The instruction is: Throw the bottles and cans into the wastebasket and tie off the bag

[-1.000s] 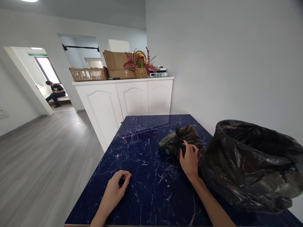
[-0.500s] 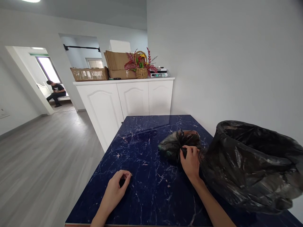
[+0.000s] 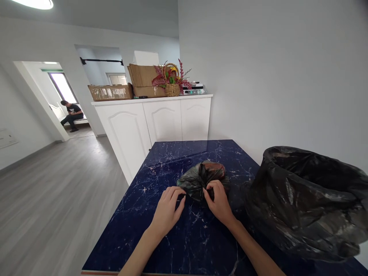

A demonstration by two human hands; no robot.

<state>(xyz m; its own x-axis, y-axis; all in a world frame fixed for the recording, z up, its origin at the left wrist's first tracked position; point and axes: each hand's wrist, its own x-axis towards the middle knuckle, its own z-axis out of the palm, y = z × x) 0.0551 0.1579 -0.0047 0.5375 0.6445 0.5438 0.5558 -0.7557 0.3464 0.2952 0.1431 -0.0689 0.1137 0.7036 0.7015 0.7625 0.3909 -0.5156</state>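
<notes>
One hard tug could tear the small bag [image 3: 193,177] your right fingers [image 3: 216,184] pinch; your left fingers [image 3: 173,191] curve open nearby.

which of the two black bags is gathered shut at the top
The smaller bag, pinched by the right hand: its plastic bunches into a knot-like gather, while the larger bag gapes open.

The table [image 3: 138,237] has a glossy dark-blue top with pale, marble-like veins; a reddish-brown strip edges it at 6 o'clock; a small bag [image 3: 192,179], black and gathered at its neck, lies towards 1 o'clock; a large bag [image 3: 299,211], black and open-mouthed, stands at 3 o'clock.
</notes>
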